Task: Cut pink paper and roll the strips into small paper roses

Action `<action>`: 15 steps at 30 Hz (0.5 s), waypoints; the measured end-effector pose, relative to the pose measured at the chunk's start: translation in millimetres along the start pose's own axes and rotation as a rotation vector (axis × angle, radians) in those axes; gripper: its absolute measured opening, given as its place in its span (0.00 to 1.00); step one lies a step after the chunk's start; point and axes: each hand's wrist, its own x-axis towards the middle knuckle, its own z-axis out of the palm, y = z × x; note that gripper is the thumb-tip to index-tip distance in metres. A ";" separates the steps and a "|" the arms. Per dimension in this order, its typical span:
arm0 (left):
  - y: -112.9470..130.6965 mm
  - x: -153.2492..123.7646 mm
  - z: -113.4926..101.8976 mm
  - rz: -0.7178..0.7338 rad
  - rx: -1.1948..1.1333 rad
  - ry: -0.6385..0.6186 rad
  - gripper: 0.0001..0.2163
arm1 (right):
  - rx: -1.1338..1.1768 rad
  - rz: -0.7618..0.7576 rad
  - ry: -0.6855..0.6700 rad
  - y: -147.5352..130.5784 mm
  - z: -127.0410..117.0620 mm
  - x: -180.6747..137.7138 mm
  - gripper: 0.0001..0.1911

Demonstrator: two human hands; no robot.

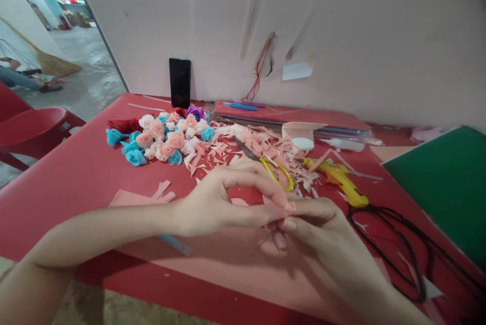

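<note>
My left hand [216, 198] and my right hand [326, 236] meet at their fingertips above the table's front. Pinched between them is a small pink paper piece [291, 207], mostly hidden by the fingers. Under my hands lies a large pink paper sheet [228, 277]. Just beyond them are yellow-handled scissors [279, 173], half open among pink and white paper scraps [261, 143]. To the right of the scissors lies a yellow glue gun [343, 183] with a black cord.
Paper roses [163, 137] in pink, white and blue are heaped at the back left. A black phone [179, 83] leans on the wall. A green board [448, 188] lies on the right. Beyond the red table [68, 178] stand a red chair [34, 127] and a seated person.
</note>
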 end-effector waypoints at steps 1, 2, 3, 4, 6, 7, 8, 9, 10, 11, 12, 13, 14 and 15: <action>-0.2 0.5 -1.4 0.012 0.009 -0.014 0.02 | -0.022 0.002 -0.024 -0.5 -1.3 1.2 0.05; -0.2 1.0 -2.6 0.022 0.021 -0.028 0.02 | -0.037 0.004 -0.040 -0.6 -2.7 2.6 0.06; -0.2 1.5 -3.8 0.034 0.037 -0.039 0.02 | -0.042 0.009 -0.054 -0.2 -4.0 4.2 0.06; 0.0 2.0 -4.8 0.050 0.057 -0.052 0.02 | -0.037 0.020 -0.082 0.6 -5.3 5.9 0.06; 0.8 3.1 -6.2 0.098 0.107 -0.080 0.03 | -0.005 0.052 -0.149 2.8 -7.4 9.0 0.06; 1.3 3.8 -6.7 0.131 0.137 -0.099 0.03 | 0.017 0.067 -0.177 3.8 -8.3 10.3 0.07; 1.9 4.5 -7.1 0.172 0.172 -0.113 0.03 | 0.034 0.076 -0.194 4.6 -9.2 11.2 0.07; 2.4 5.3 -7.3 0.217 0.214 -0.119 0.03 | 0.037 0.073 -0.199 4.9 -10.1 11.7 0.07; 2.7 5.9 -7.6 0.271 0.261 -0.123 0.04 | 0.015 0.055 -0.193 4.7 -11.0 11.7 0.07; 2.8 6.3 -7.9 0.332 0.311 -0.125 0.04 | -0.027 0.021 -0.181 4.1 -12.0 11.4 0.06; 2.6 6.6 -8.1 0.391 0.357 -0.122 0.04 | -0.082 -0.022 -0.171 3.0 -13.0 10.6 0.05; 2.1 6.5 -8.3 0.438 0.392 -0.111 0.04 | -0.138 -0.072 -0.151 1.6 -13.8 9.5 0.05; 1.4 6.1 -8.4 0.466 0.409 -0.091 0.05 | -0.191 -0.124 -0.121 0.1 -14.3 8.1 0.04; 0.5 5.6 -8.4 0.476 0.411 -0.064 0.06 | -0.233 -0.177 -0.075 -1.3 -14.4 6.6 0.03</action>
